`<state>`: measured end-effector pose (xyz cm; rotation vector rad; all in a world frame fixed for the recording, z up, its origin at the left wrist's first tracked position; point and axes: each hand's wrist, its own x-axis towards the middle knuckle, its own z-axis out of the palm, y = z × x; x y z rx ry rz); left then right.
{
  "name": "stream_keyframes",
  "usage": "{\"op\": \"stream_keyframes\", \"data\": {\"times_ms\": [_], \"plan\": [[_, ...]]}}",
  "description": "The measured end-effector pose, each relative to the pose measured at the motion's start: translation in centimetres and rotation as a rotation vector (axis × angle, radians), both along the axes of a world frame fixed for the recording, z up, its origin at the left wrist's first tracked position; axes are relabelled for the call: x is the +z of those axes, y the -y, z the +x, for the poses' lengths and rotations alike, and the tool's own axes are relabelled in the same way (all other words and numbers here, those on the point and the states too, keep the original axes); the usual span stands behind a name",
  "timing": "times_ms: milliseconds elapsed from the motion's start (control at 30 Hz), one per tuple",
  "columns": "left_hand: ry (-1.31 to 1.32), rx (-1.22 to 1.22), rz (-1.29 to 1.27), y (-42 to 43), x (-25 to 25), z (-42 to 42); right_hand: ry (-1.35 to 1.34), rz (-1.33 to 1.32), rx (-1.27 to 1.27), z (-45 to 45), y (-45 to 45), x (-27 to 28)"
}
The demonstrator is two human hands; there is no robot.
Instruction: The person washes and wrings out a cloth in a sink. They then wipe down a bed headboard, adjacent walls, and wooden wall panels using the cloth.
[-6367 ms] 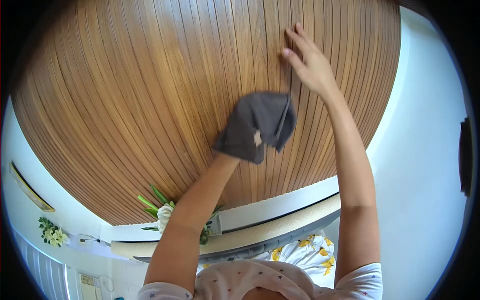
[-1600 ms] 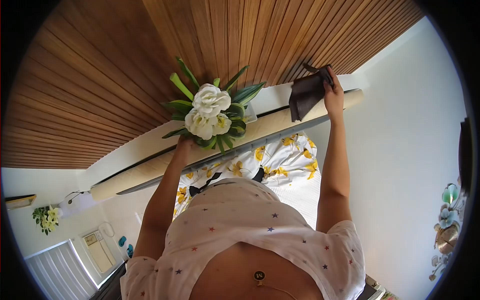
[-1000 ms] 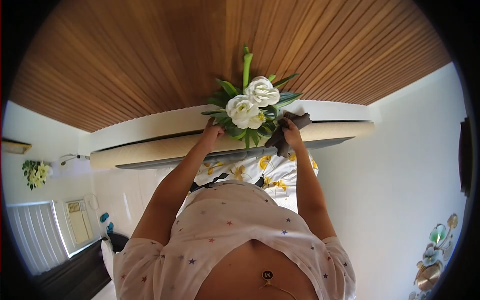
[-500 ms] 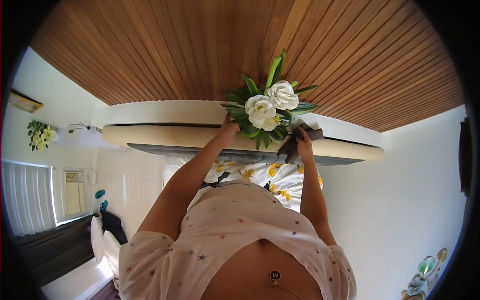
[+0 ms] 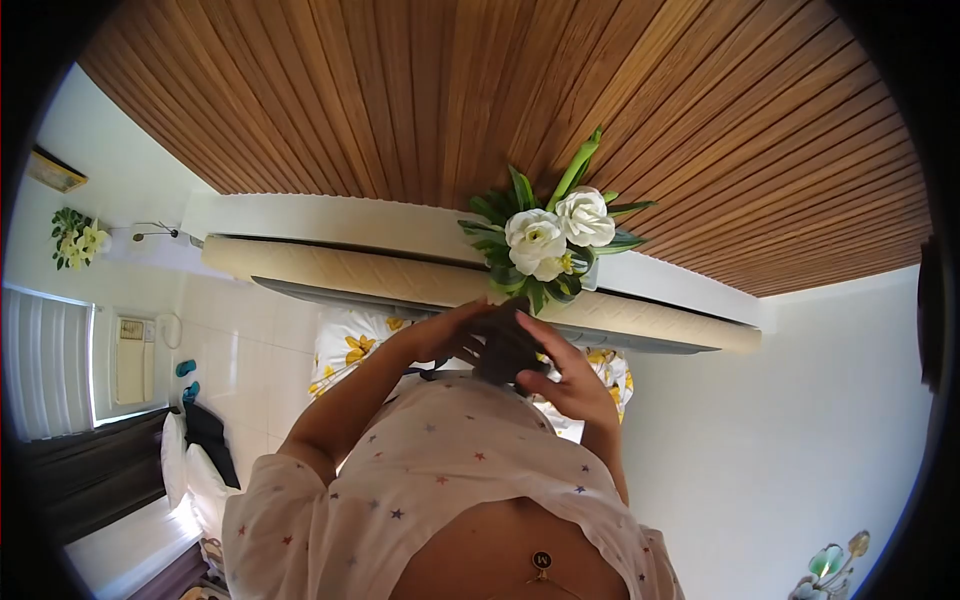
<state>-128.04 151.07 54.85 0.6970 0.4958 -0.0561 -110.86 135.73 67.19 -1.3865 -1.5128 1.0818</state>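
Note:
A dark brown cloth [image 5: 508, 345] is bunched between my two hands, in front of my waist. My left hand [image 5: 452, 330] is closed on its left side, the fingers partly hidden by the cloth. From the right, my right hand [image 5: 575, 385] grips the same cloth, thumb and fingers around its edge. Just beyond the hands stands an arrangement of white artificial flowers [image 5: 537, 243] with long green leaves, touched by neither hand. It rests at the white ledge [image 5: 330, 222].
Wooden slats [image 5: 420, 100] cover the wall ahead. Below the ledge runs a cream padded headboard [image 5: 310, 262]. Bedding with yellow flowers [image 5: 360, 345] lies beneath my arms. Teal slippers [image 5: 186, 369] are on the floor at left, near white pillows [image 5: 205, 480].
My left hand has come away from the flower arrangement to the cloth. My right hand has drawn the cloth back from the ledge toward my body, and both hands now meet on it.

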Motion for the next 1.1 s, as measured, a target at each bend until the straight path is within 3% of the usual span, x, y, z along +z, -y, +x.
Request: {"op": "stream_keyframes", "data": {"times_ms": [67, 167, 233, 367, 433, 500, 567, 633, 733, 800, 833, 900, 967, 1033, 1100], "plan": [[0.116, 0.109, -0.083, 0.2, 3.1, -1.2, 0.076, 0.02, 0.021, -1.5, -1.8, 0.4], [-0.02, 0.342, 0.276, -2.0, 2.1, -2.2, 0.206, -0.043, 0.033, -2.1, -3.0, 0.6], [0.089, 0.621, 0.294, -3.5, 4.1, -3.1, 0.262, -0.024, 0.036, -1.1, -2.8, -1.0], [0.17, 0.459, 0.641, -4.7, 10.0, -3.0, -0.128, -0.177, -0.163, 0.2, -2.2, -3.5], [0.167, 0.383, 0.796, -3.1, 11.6, -1.4, -0.51, -0.107, -0.278, -1.1, -2.5, -3.9], [0.211, 0.213, 0.7, -1.9, 11.7, -0.1, -0.779, -0.111, -0.397, -1.8, -2.7, -5.7], [0.128, -0.012, 0.5, -2.2, 10.7, 0.9, -0.502, -0.042, -0.444, -1.5, -2.9, -4.7], [0.01, 0.134, 0.446, -2.9, 8.0, 1.9, -0.18, -0.104, -0.512, -0.1, -1.4, -4.4], [-0.132, 0.292, 0.452, -3.2, 3.2, 3.5, 0.046, 0.24, -0.681, -0.6, -1.5, -1.9], [0.054, 0.351, 0.161, -3.6, 1.1, 5.5, 0.419, 0.515, -0.662, 0.0, -3.6, -1.5], [0.147, 0.377, 0.015, -3.6, 0.9, 6.3, 0.543, 0.521, -0.617, -0.1, -4.8, -1.2], [0.193, 0.343, -0.09, -3.5, 0.9, 7.7, 0.751, 0.405, -0.586, 0.1, -6.9, -4.4], [0.161, 0.361, -0.127, -3.8, 1.9, 8.7, 0.782, 0.296, -0.544, 0.1, -6.4, -8.1], [0.046, 0.45, -0.113, -3.4, 3.2, 8.9, 0.774, 0.14, -0.495, -0.4, -5.1, -8.3], [0.102, 0.356, -0.046, -4.0, 1.9, 8.3, 0.723, -0.071, -0.428, -0.2, -2.4, -8.0]]}}
